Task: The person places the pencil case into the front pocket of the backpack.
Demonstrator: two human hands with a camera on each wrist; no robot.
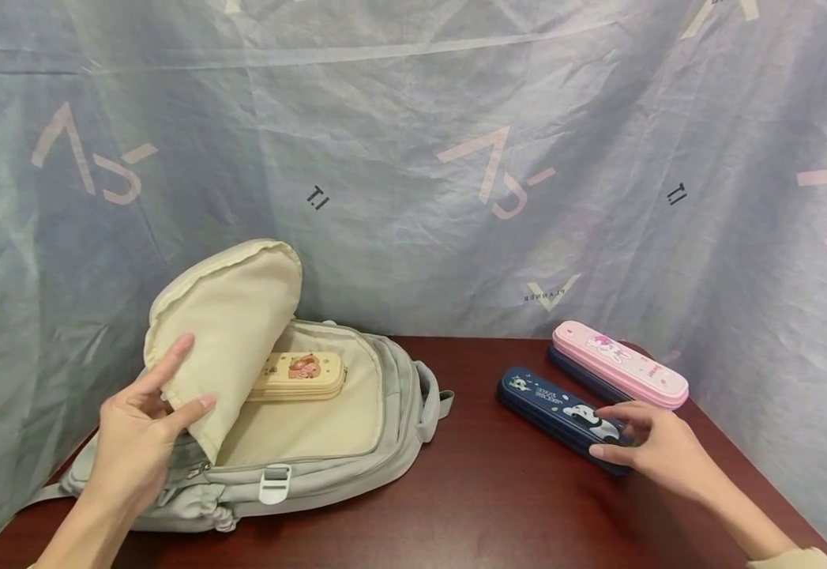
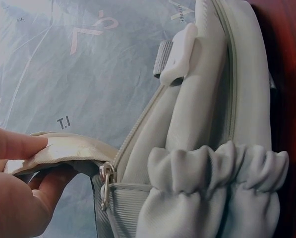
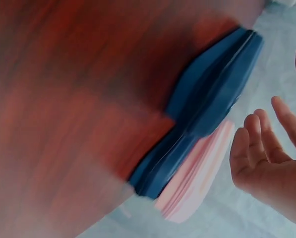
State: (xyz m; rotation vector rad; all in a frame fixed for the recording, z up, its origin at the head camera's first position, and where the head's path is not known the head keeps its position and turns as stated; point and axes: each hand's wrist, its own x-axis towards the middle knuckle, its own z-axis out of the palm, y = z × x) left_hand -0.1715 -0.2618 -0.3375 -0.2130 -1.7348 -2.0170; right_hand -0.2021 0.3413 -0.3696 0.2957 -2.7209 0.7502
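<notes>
**Left hand on backpack flap, right hand at navy pencil case**

Dark red-brown wooden table (image 1: 484, 506), backed on all sides by a crinkled pale blue printed fabric sheet (image 1: 413, 158).

Large grey fabric backpack with cream lining (image 1: 313, 442) lies flat at the table's left edge, main compartment unzipped and open upward. Its cream-lined front flap (image 1: 228, 332) is lifted and folded back toward the far left corner. White plastic buckle (image 1: 274, 484) sits on the front face, toward the near edge.

Left hand (image 1: 139, 431) pinches the flap's lower edge, thumb on one side and fingers on the other; left wrist view shows the thumb (image 2: 19, 144) pressed on the flap's hem, just above a metal zipper pull (image 2: 106, 183).

Long navy blue pencil case with panda print (image 1: 562, 415) lies on the right half of the table, slanting from centre toward the near right edge. Right hand (image 1: 651, 446) is at its near end, fingers loosely curved over the lid; in the head view the fingertips seem to touch it, but the wrist view shows the fingers spread and apart from the case, so no grip is closed.

Pink pencil case with cartoon print (image 1: 622, 365) lies just behind, stacked on another dark blue case (image 1: 575, 370), near the far right corner.

Yellow-cream pencil case with cartoon print (image 1: 299, 375) rests inside the open backpack, under the raised flap.
</notes>
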